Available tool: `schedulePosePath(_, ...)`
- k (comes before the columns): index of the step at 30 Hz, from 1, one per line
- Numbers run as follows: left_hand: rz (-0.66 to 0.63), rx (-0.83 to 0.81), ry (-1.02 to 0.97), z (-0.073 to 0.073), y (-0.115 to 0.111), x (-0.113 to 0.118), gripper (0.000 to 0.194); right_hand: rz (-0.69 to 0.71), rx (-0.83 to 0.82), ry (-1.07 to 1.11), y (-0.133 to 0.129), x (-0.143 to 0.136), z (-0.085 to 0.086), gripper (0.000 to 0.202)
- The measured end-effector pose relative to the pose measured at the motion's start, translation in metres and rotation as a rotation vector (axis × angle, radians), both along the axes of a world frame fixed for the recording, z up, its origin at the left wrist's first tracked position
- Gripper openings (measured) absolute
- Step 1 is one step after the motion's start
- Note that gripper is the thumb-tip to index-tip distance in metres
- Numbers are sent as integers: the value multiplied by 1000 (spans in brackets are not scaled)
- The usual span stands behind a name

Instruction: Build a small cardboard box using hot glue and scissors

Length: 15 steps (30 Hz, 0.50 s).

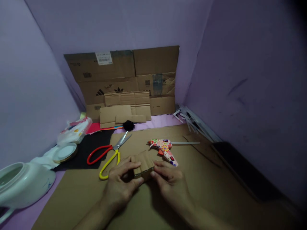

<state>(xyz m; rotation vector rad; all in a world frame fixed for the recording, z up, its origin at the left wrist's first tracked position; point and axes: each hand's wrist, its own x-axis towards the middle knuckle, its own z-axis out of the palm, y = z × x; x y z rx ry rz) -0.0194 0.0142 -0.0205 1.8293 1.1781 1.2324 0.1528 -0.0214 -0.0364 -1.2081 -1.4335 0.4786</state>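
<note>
A small piece of folded or layered cardboard is held above the cardboard mat. My left hand pinches its left side between thumb and fingers. On its right edge, the fingertips and thumb of my right hand are closed. Just beyond my left hand lie scissors with one red and one yellow handle, blades parted. A floral glue gun rests on the mat beyond my right hand, a glue stick sticking out of its back.
Large cardboard leans on the back wall, smaller pieces before it. Black yarn lies near them. At left are a white pot, a round lid and black sheets; at right, glue sticks and a dark flat object.
</note>
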Motion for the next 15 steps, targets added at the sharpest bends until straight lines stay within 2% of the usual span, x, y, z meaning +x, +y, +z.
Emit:
schedulePosePath(6, -58, -113, 73, -1, 13, -26, 29, 180, -232, 164, 11, 9, 3, 19)
schedulePosePath(11, -138, -139, 65, -6, 26, -41, 30, 248, -248, 222, 26, 16, 5, 13)
schedulePosePath(15, -266, -272, -132, -3, 30, -42, 37, 395, -214, 294, 22, 15, 14, 24)
